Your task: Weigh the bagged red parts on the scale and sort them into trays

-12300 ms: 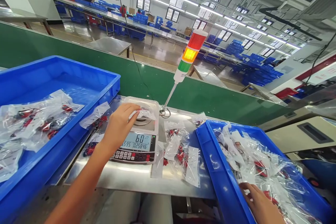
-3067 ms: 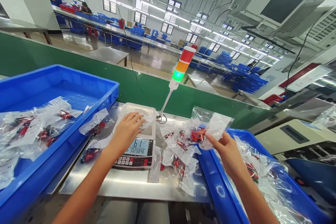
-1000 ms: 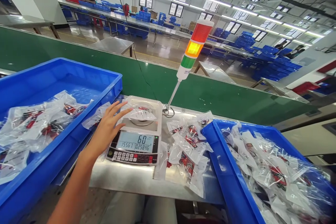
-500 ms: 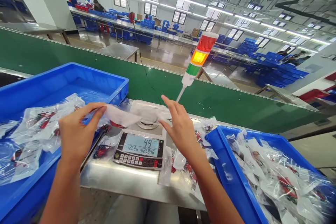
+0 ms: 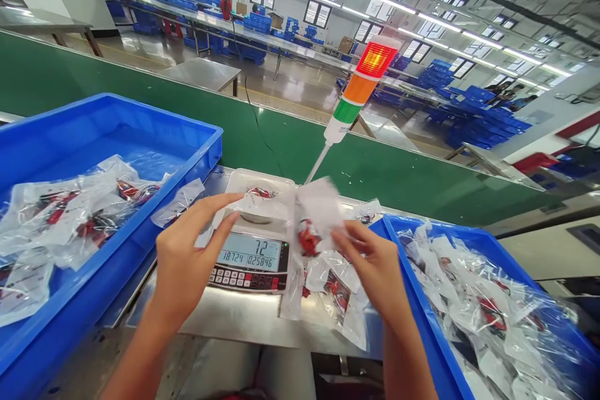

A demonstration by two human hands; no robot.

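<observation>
A countertop scale (image 5: 248, 262) with a lit display stands in front of me, reading 72 on its top line. On its pan rests a clear plastic bag (image 5: 262, 194) with red parts and a white label. My left hand (image 5: 187, 256) is at the near left of that bag, thumb and forefinger apart. My right hand (image 5: 372, 256) pinches another plastic bag (image 5: 319, 215) by its right side, above the scale's right edge; red parts hang inside it, and motion blurs its upper end. More bagged parts (image 5: 337, 294) lie on the metal table right of the scale.
A blue bin (image 5: 206, 144) holding bagged parts stands at left, with a loose bag (image 5: 180, 203) by its wall. Another blue bin (image 5: 407, 300), piled with bags, is at right. Behind the scale rise a signal light (image 5: 359, 90), lit red, and a green partition (image 5: 262, 131).
A bag now lies on the pan, and my left hand has let go. My right hand has moved right and gripped another bag. The display went from 49 to 72; the light turned from orange to red.
</observation>
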